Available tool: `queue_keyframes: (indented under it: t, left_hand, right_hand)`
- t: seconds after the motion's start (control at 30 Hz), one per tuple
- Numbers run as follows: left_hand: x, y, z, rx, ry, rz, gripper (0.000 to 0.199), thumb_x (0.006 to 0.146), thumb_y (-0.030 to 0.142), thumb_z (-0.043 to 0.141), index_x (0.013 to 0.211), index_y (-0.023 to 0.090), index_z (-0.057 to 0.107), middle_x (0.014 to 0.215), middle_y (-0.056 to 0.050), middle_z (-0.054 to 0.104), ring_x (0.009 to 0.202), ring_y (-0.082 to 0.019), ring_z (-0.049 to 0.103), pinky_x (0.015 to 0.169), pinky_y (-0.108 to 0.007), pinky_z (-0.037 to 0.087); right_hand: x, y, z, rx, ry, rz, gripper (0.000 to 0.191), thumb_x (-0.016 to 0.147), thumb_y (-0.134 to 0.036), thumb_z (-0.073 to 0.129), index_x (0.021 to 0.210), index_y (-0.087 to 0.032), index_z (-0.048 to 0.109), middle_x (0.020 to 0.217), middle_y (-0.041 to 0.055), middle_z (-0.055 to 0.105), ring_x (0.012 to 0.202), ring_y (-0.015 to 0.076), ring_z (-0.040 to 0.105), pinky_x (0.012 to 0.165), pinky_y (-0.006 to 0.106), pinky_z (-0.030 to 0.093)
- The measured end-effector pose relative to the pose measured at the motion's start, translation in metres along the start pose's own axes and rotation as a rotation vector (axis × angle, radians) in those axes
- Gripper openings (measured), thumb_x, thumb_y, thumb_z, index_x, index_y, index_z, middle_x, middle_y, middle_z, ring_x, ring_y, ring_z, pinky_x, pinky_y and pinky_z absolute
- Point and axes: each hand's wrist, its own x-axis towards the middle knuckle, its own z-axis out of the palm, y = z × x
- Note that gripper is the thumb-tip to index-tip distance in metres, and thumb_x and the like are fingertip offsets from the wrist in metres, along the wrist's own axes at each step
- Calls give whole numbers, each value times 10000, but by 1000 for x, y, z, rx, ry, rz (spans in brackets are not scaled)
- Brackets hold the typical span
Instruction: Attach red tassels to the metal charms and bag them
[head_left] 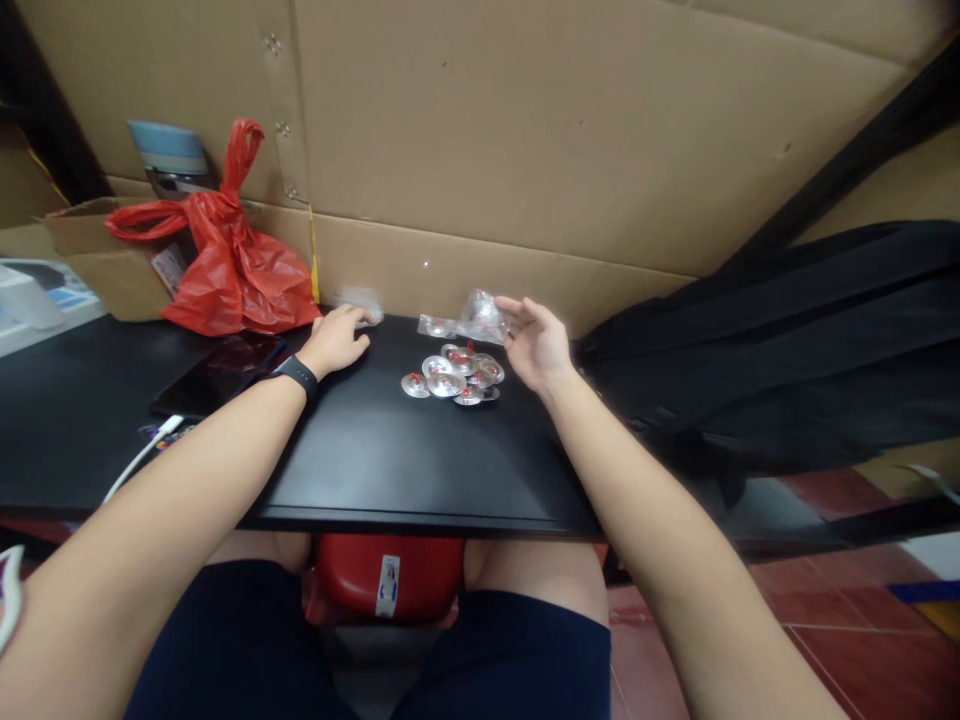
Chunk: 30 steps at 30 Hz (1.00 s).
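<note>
On the black table (390, 450) lies a loose pile of silver finger cymbals (446, 384), round domed metal discs with red loops. My right hand (536, 345) is open just right of and behind the pile, palm turned inward. Its fingertips are at a clear plastic-wrapped bundle (482, 315); whether they press on it I cannot tell. A small clear packet (437, 326) with a shiny disc inside lies left of that bundle. My left hand (337, 340), wearing a black wristband, reaches to blurred clear plastic wrappers (364, 302) by the cardboard wall, fingers extended and thumb apart.
A tied red plastic bag (244, 270) stands at the left before a cardboard box (112, 260) and a blue-lidded bottle (169, 150). A dark tablet or phone (221, 370) lies beside my left forearm, near a white cable (142, 460). Black cloth (787, 350) hangs at the right.
</note>
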Motion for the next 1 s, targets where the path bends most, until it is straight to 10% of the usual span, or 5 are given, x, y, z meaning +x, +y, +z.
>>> queue_keyframes:
  t: [0.73, 1.0]
  left_hand:
    - [1, -1, 2, -30, 31, 36, 368, 844, 238, 542, 1193, 227, 657, 1264, -93, 648, 1189, -290, 595, 983, -436, 468]
    - [-7, 30, -16, 14, 88, 291, 412, 868, 142, 482, 1238, 219, 648, 1228, -113, 635, 1167, -289, 582, 1029, -442, 430]
  right_hand:
    - [-5, -8, 3, -84, -58, 31, 452, 817, -671, 612, 976, -271, 747, 1203, 41, 731, 1048, 260, 668, 801, 379, 525]
    - [-8, -10, 5, -67, -86, 46, 426, 811, -637, 624, 1091, -334, 729, 1398, -19, 629, 1029, 238, 683, 787, 357, 552]
